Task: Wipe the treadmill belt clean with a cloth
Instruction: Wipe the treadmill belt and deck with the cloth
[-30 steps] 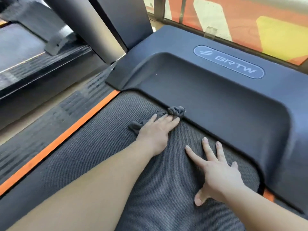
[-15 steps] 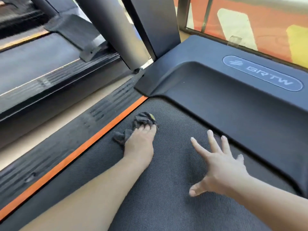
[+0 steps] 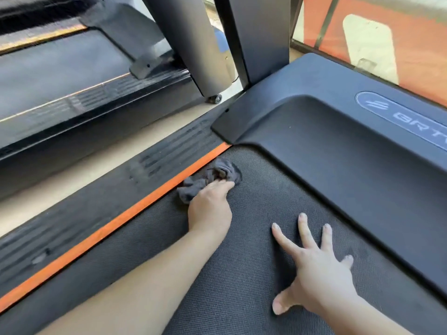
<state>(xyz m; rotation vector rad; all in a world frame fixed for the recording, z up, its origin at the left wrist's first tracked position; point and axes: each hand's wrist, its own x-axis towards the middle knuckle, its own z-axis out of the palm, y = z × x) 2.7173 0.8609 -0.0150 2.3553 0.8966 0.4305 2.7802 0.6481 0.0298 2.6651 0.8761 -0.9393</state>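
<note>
The fingers (image 3: 221,186) of the left hand (image 3: 210,210) lie close together and press down on a crumpled grey cloth (image 3: 227,170), their tips sunk in its folds. The cloth sits on the treadmill belt (image 3: 242,274) at its front left corner, touching the orange stripe (image 3: 116,228) at its nine o'clock side, with the dark motor cover (image 3: 350,146) near at two o'clock. At four o'clock from the cloth, well apart, the right hand (image 3: 321,274) rests flat on the belt, its fingers (image 3: 285,240) spread wide and pointing towards eleven o'clock. Beyond the stripe runs the ribbed side rail (image 3: 96,201). A dark upright (image 3: 261,37) rises at twelve o'clock from the cloth, and a second treadmill (image 3: 60,76) stands at ten o'clock.
</note>
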